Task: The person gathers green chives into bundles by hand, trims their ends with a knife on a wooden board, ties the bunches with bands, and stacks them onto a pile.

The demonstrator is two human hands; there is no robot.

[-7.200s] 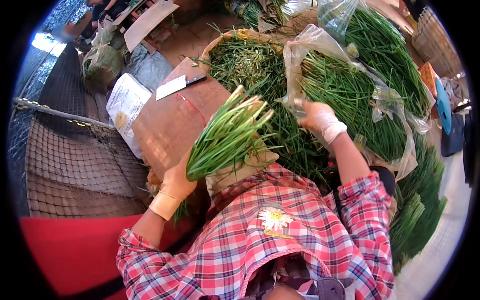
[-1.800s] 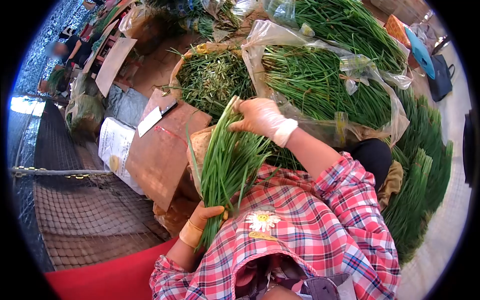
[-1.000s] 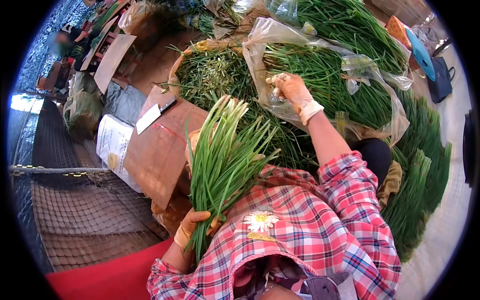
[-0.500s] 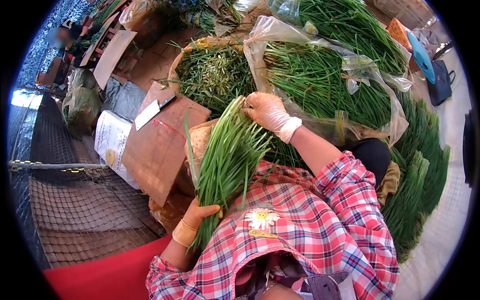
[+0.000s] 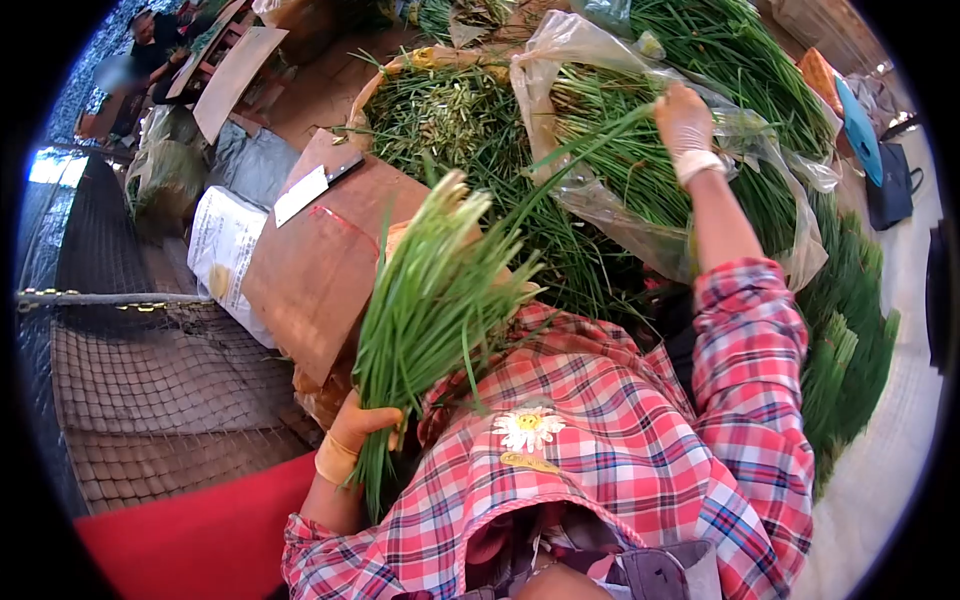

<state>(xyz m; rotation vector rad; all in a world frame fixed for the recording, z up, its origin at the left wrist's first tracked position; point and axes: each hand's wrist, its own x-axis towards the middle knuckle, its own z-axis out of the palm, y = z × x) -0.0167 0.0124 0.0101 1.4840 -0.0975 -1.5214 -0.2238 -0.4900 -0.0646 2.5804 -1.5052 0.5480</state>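
My gloved left hand (image 5: 365,425) is wrapped round the lower, leafy end of a thick bunch of garlic chives (image 5: 425,290). The pale cut ends of the bunch point up and away from me. Out to the right, my gloved right hand (image 5: 685,120) is closed on a few loose chive leaves (image 5: 610,132) that trail back to the left. It is above an open clear plastic bag (image 5: 545,75) of chives. Below and left of that hand is a yellow-rimmed sack (image 5: 365,95) filled with chive trimmings (image 5: 450,120).
A cleaver (image 5: 305,192) lies on a brown board (image 5: 320,265) left of the bunch. More chives (image 5: 850,340) are heaped at the right beside a dark bag (image 5: 890,185). A person (image 5: 155,50) sits at the far upper left. A rope (image 5: 110,298) crosses the left side.
My right hand has moved from the top of the bunch up and to the right, drawing a few leaves out with it. My left hand and the bunch have shifted slightly left.
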